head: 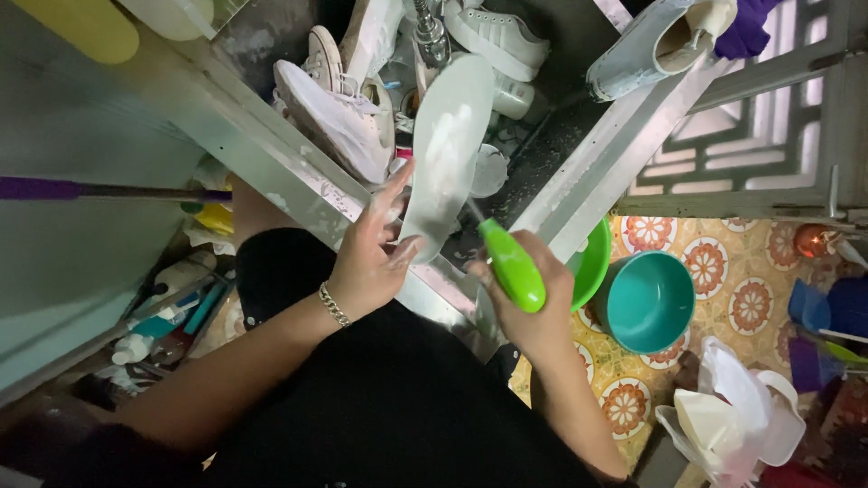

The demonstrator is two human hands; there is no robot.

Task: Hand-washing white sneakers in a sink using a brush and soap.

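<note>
I'm scrubbing a pale insole [448, 149] held over the sink [542, 172]. My left hand [366, 262] pinches its lower end; my right hand [533, 303] is closed around a green brush [511, 265], bristles at the heel. I'd judge firm strokes upward come next. White sneakers [339, 113] and the tap [431, 36] crowd the basin; teal [646, 303] and green bowls [592, 262] sit right.
</note>
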